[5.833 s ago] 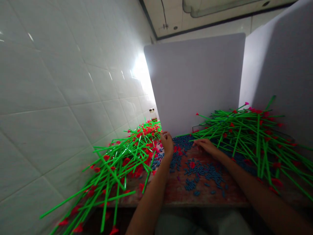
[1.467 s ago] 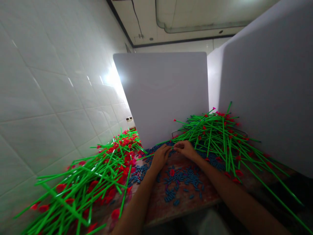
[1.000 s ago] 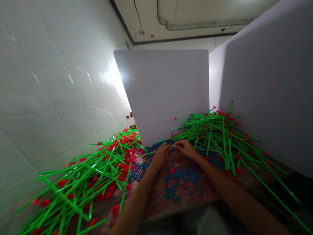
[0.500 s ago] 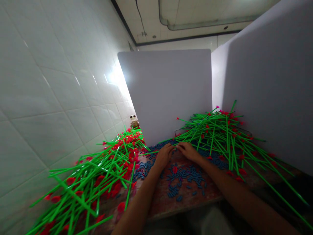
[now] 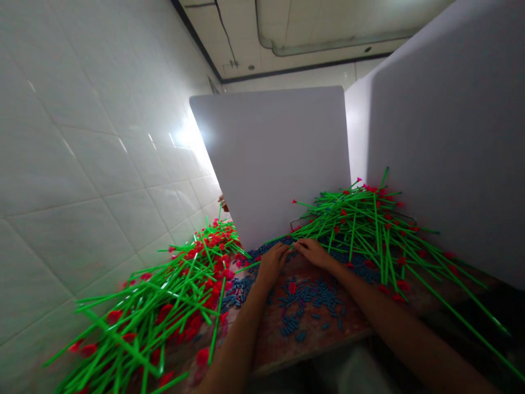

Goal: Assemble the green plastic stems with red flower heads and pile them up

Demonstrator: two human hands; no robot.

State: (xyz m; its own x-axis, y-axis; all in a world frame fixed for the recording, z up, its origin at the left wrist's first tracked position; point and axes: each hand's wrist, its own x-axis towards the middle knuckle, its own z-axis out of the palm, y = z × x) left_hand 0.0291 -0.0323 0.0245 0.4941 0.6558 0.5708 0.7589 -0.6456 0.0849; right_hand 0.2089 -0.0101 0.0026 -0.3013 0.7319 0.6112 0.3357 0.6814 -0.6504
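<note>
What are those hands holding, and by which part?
It can't be told: the left hand and right hand almost meet over blue capsules, and any pinched piece is hidden.

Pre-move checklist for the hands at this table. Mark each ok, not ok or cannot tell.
1. Left hand in view: ok.
2. Right hand in view: ok.
3. Anything held in either hand: cannot tell, the fingers cover it.
4. Blue capsule-shaped pieces within reach: ok, spread just below both hands on the wooden table.
5. Hands free of the red-tipped green sticks: not ok, one stick runs up to the left hand.
</note>
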